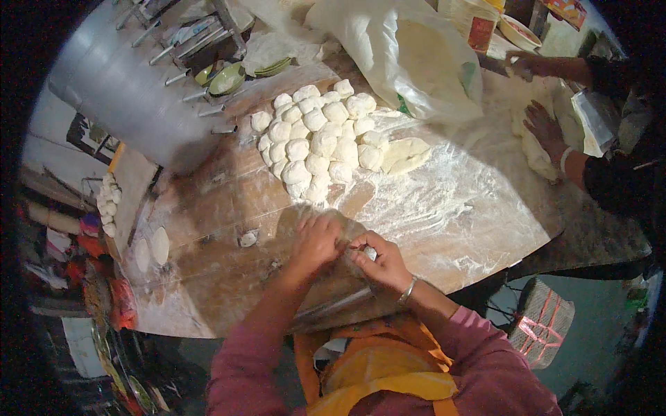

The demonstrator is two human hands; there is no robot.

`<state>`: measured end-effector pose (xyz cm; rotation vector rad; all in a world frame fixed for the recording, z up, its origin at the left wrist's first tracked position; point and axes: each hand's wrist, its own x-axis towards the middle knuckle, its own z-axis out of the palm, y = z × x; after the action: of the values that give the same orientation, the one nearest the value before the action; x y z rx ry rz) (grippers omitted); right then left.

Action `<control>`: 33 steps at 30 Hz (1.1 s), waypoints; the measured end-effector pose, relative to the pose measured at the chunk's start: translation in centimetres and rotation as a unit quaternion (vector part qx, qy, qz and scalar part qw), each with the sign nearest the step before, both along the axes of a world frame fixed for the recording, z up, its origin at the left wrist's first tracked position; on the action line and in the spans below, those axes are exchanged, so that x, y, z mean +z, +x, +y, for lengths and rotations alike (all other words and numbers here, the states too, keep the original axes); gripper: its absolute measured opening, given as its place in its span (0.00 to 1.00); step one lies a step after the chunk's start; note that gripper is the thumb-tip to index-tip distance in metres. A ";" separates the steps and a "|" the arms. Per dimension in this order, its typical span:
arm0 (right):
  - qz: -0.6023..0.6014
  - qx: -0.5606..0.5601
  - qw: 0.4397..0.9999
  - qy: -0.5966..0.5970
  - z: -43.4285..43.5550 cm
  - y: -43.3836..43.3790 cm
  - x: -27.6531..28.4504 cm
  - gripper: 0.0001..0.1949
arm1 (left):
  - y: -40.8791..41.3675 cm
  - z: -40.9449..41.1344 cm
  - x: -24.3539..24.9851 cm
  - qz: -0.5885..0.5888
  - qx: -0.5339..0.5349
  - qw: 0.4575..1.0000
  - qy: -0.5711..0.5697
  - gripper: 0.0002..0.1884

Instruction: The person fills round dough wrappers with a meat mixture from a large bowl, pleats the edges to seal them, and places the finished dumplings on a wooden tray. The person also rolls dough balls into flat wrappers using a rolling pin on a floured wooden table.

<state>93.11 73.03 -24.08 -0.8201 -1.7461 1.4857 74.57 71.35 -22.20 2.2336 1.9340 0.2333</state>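
Observation:
Over the near part of a floured wooden table (218, 281), my right hand (384, 262) is curled with thumb and fingers pinched around a small whitish piece (370, 253). What that piece is cannot be made out. My left hand (318, 240) is just left of it, back up, fingers close together and pointing forward; whether anything is under its palm is hidden. Beyond both hands lies a heap of floured dough balls (315, 138), with a flattened piece of dough (408, 156) at its right side. A small whitish scrap (248, 238) rests left of my left hand.
Across at right, a co-worker's hand (543, 127) presses on a long dough piece (532, 148). A large plastic bag (432, 62) stands at the back, green bowls (227, 79) at back left. Two pale ovals (161, 245) lie at left. A strapped box (543, 325) sits below right.

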 end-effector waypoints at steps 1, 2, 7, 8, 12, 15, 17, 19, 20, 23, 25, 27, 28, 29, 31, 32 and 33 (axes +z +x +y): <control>0.006 0.001 1.000 -0.006 -0.2 -0.3 0.0 0.10 | -0.6 -2.2 0.2 -0.010 0.033 0.999 -0.020 0.18; 0.000 -0.005 1.000 -0.009 -0.4 -0.5 -0.2 0.10 | -0.7 -3.3 -0.4 0.018 0.001 1.000 0.006 0.21; -0.008 -0.017 0.999 0.050 -0.2 -1.5 -0.8 0.09 | -0.3 -5.0 -3.3 -0.013 -0.050 0.995 0.085 0.33; 0.000 -0.019 1.000 0.023 -0.3 -1.4 -0.4 0.09 | 0.0 -4.6 -3.5 -0.027 -0.052 0.996 0.072 0.35; 0.006 -0.043 0.998 0.050 -0.4 -1.5 0.5 0.07 | 1.3 -3.4 -3.4 -0.003 0.005 0.997 0.076 0.31; -0.019 -0.051 0.998 0.024 -1.0 -1.6 1.3 0.07 | -0.4 -3.0 -5.1 0.017 -0.007 0.987 0.159 0.25; -0.049 -0.058 0.997 0.013 -1.3 -1.2 1.0 0.07 | -1.6 -3.5 -4.5 -0.066 0.034 0.985 0.154 0.22; -0.021 -0.087 0.994 0.061 -1.7 -0.5 -0.3 0.08 | -1.9 -4.2 -3.3 -0.158 0.082 0.981 0.079 0.19; -0.008 -0.099 0.992 0.084 -1.9 -0.2 -0.8 0.09 | -1.9 -4.5 -2.5 -0.202 0.111 0.973 0.011 0.19; -0.057 -0.113 0.989 0.082 -1.9 -1.1 -0.5 0.09 | -2.8 -6.4 -1.5 -0.295 0.190 0.923 -0.156 0.18; -0.084 -0.080 0.993 0.030 0.4 -4.0 -0.4 0.10 | -3.0 -8.0 -1.0 -0.365 0.175 0.901 -0.158 0.17; -0.151 -0.044 0.985 0.075 3.9 -7.7 0.1 0.12 | -3.8 -6.8 -0.9 -0.335 0.184 0.907 -0.176 0.16; -0.193 -0.043 0.967 0.163 5.3 -9.8 -0.2 0.13 | -4.2 -5.9 -0.5 -0.317 0.189 0.912 -0.180 0.15; -0.194 -0.040 0.962 0.186 5.6 -11.8 0.2 0.14 | -4.8 -5.6 -0.9 -0.307 0.198 0.914 -0.175 0.14; -0.199 -0.037 0.951 0.232 5.7 -14.5 0.8 0.16 | -5.8 -5.1 -1.6 -0.289 0.214 0.918 -0.168 0.13; -0.201 -0.036 0.956 0.209 5.9 -14.3 0.8 0.16 | -6.1 -5.1 -1.7 -0.241 0.197 0.937 -0.159 0.13; -0.185 -0.043 0.961 0.201 5.4 -13.1 0.6 0.16 | -5.6 -5.6 -1.0 -0.199 0.181 0.950 -0.157 0.12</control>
<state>80.01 78.46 -23.46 -0.9819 -2.1596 0.9076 68.93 65.79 -23.21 1.4902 1.9689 0.3616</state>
